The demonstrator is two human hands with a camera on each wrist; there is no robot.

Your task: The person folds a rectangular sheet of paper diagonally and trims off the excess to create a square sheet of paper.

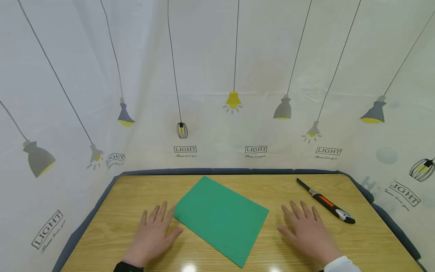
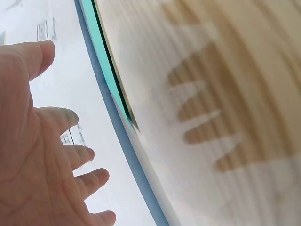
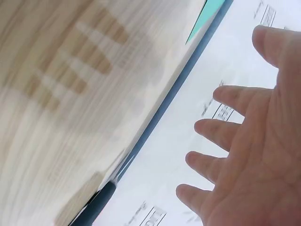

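A flat green sheet lies at an angle on the wooden table, between the two hands. My left hand is spread palm down at its left corner, with the fingertips overlapping that corner's edge in the head view. On the other side my right hand hovers with fingers spread, holding nothing. Beyond its fingers lies a knife, with a dark blade pointing to the far left and a black handle with an orange inlay. Both wrist views show bare palms, the left palm and the right palm, over the table's reflections.
The wooden table has a dark blue padded edge along its back and sides. Behind it hangs a pale curtain printed with lamps and lettering. A black band circles the left wrist, and a white sleeve covers the right.
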